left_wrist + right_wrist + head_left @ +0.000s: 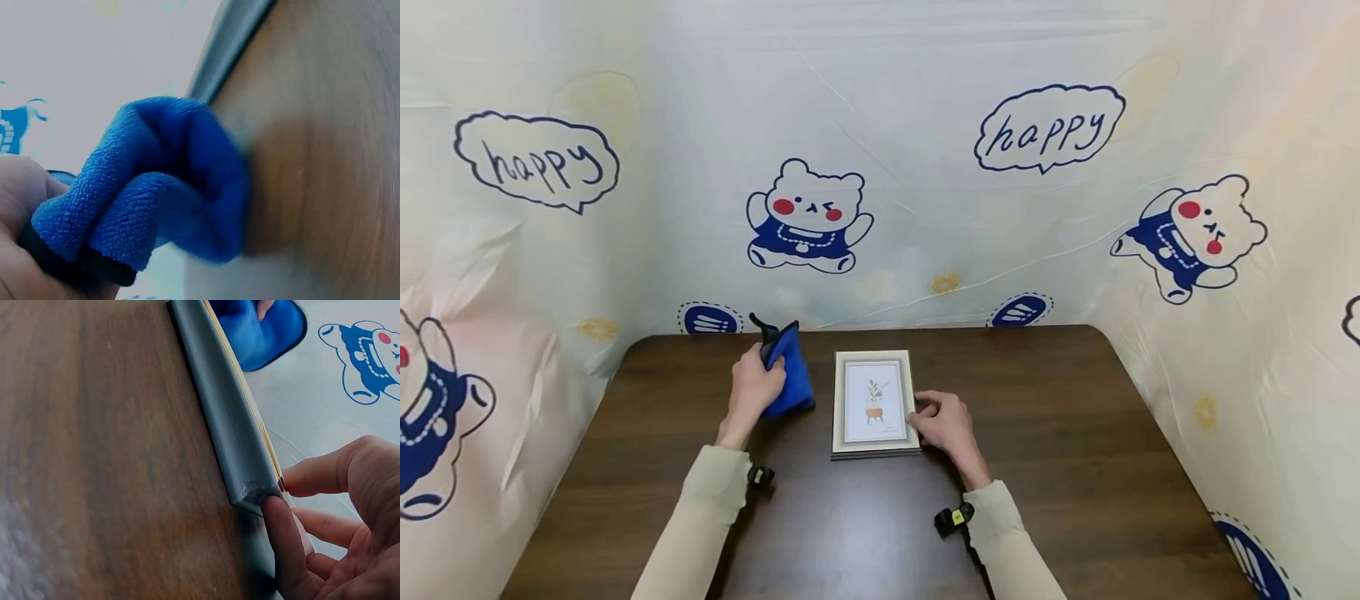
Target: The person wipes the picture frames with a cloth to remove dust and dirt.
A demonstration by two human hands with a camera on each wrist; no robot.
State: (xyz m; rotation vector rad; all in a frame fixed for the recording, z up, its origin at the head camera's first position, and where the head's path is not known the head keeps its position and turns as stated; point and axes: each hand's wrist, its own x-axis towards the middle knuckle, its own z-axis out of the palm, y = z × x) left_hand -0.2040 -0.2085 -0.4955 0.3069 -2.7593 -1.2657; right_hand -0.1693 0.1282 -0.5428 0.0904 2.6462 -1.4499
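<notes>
Left hand [754, 385] grips a bunched blue cloth [793, 382] at one end, apparently so the folds hang free, while the right hand [946, 423] pinches the right edge of the picture frame [874, 402] on the desk [1045, 475], probably steadying it while leaving its front exposed.

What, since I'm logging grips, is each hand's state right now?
Left hand: closed, holding the blue cloth.
Right hand: closed, holding the picture frame by its edge.

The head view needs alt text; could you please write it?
A person's left hand grips a blue, black-edged cloth; the right hand holds the side of a cream rectangular picture frame on a dark brown wooden table.
</notes>
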